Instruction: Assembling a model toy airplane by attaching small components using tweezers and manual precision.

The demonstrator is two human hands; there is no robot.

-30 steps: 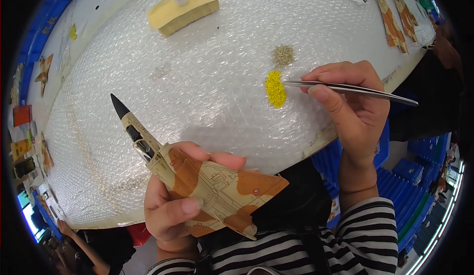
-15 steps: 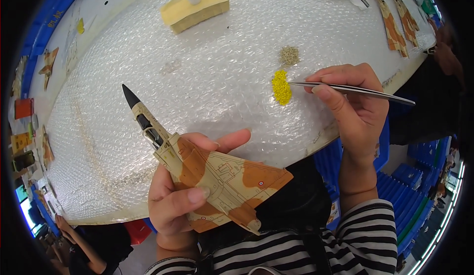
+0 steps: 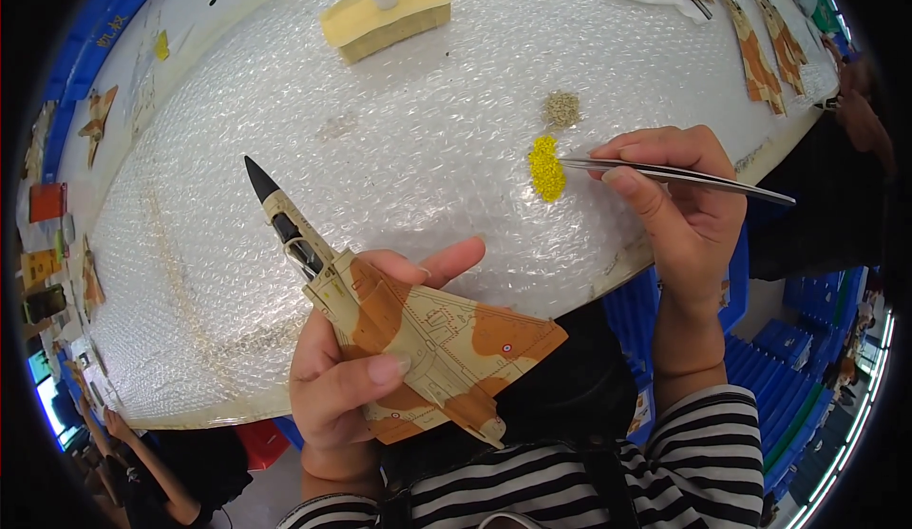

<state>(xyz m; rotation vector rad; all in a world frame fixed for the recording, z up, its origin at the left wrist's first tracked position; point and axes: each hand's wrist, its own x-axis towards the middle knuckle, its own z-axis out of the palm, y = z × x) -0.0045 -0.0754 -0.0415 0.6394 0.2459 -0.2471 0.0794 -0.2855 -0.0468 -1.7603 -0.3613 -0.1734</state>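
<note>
1. Model jet [image 3: 442,339] is held in the left hand [image 3: 332,391], its nose pointed far and left over the bubble wrap [image 3: 456,130], its tail carried past the near edge of the table [image 3: 214,420]. The thumb is pressed on top and fingers are placed beneath, two of them extended past the right side. If this one-handed hold were slackened, the model could be dropped tail-first off the near edge, as no other support is seen.

2. Tweezers [image 3: 719,182] are pinched between the thumb and fingers of the right hand [image 3: 689,201], their tips aimed left at the right side of the yellow granules [image 3: 546,170]. Whether the tips are parted, or a granule is caught, cannot be told. By too hard a squeeze, a granule could be flicked off and lost among the bubbles.

3. Beige granules [image 3: 561,107] are heaped just beyond the yellow ones; by a careless sweep toward the far side, the two could be mixed.

4. Fine tips could be snagged in the soft, uneven film, and both heaps scattered by the jolt.

5. The camouflage finish could be scratched if the metal tips were brought clumsily against it.
</note>
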